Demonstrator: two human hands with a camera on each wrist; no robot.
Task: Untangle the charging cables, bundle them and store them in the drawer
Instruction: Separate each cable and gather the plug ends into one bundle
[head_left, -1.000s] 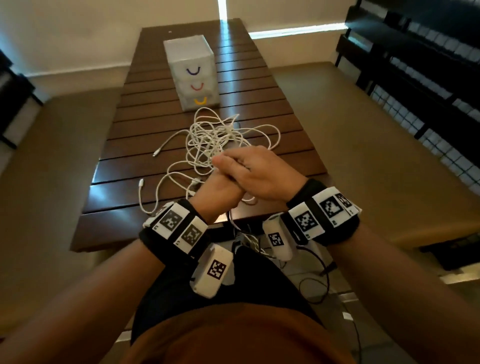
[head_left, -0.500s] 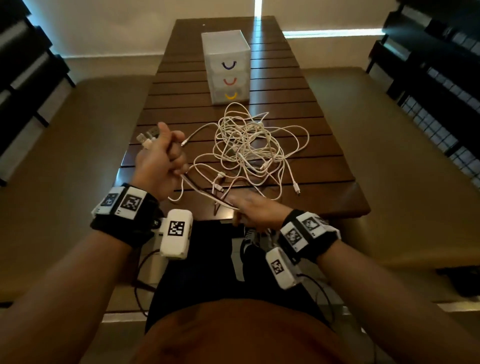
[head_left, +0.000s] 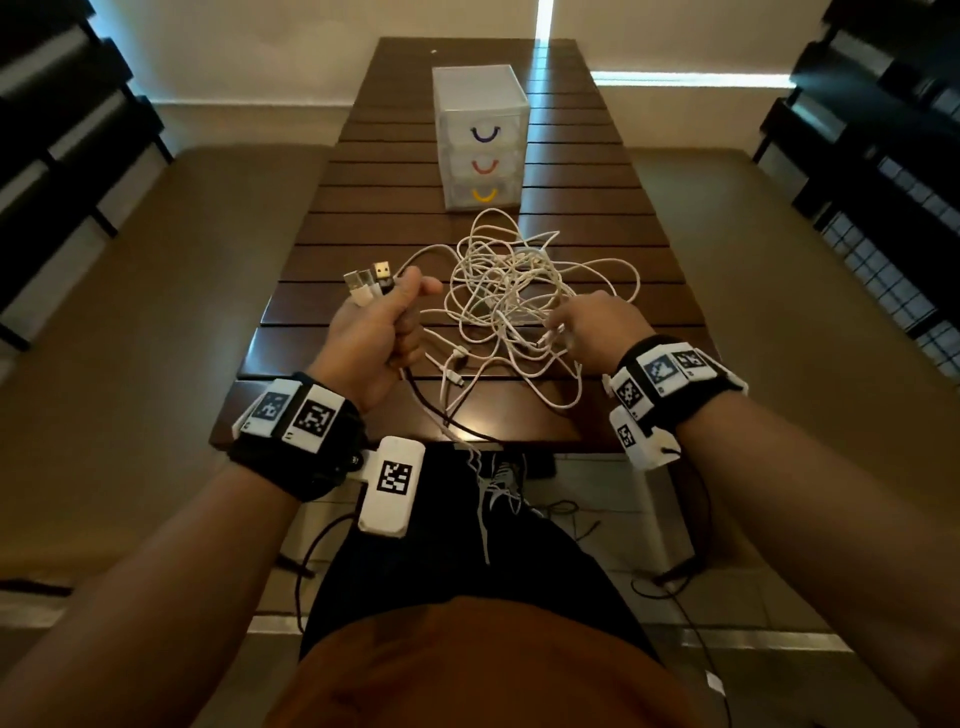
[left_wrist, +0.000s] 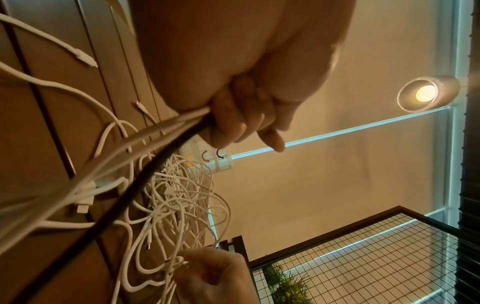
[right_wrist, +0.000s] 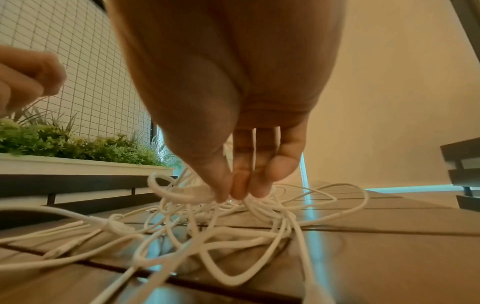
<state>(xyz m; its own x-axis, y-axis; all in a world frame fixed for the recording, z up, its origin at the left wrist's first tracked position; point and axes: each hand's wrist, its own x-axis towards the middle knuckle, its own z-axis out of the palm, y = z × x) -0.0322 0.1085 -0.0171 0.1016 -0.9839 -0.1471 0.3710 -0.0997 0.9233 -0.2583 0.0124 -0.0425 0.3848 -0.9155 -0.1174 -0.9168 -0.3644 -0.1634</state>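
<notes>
Over slatted table (head_left: 597, 218), my left hand (head_left: 376, 332) clamps USB plugs (head_left: 370, 278); right hand (head_left: 597, 325) fingertips (right_wrist: 235, 190) pinch strand atop cable tangle (head_left: 511, 291), nearer right; drawer unit (head_left: 480, 137) beyond.

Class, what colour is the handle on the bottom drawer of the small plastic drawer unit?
Yellow: the bottom drawer's handle, seen best in the head view.

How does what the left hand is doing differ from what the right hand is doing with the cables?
The left hand is a closed fist raised off the table, gripping several cable ends so the USB plugs stick out above it; the right hand is lower, fingertips down in the tangled white cables, pinching a strand. The left also grips a black cable; the right touches only white ones. Both wear marker wristbands.
</notes>
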